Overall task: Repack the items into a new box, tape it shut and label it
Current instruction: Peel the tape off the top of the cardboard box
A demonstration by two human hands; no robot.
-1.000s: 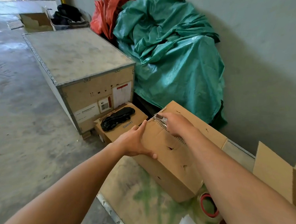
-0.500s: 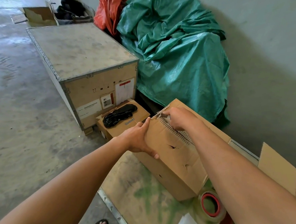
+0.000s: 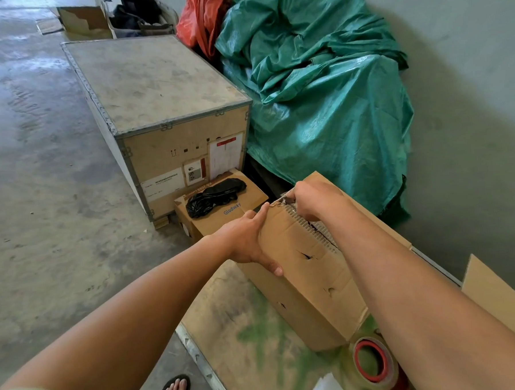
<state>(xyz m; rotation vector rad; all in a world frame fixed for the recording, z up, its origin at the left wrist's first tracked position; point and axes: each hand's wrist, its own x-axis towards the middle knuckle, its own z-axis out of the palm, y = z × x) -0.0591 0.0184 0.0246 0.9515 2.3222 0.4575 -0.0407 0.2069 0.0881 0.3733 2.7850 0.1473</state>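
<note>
Nearest, a tape roll (image 3: 374, 360) waits on the tabletop (image 3: 227, 324) beside the worn cardboard box (image 3: 311, 269). The left hand (image 3: 246, 240) clamps the box's near top edge, fingers curled over it. The right hand (image 3: 310, 199), pinched shut on the old tape strip (image 3: 313, 224), has pulled farther toward the far corner than a second ago, so opening seems nearly done.

A warehouse or storage area: a bare, stained concrete floor (image 3: 40, 176), a plain grey wall (image 3: 467, 64), a metal-edged shipping crate (image 3: 162, 110) bearing labels, crumpled green tarpaulin (image 3: 329, 101) heaped against the wall, and cardboard cartons (image 3: 221, 214) about.
</note>
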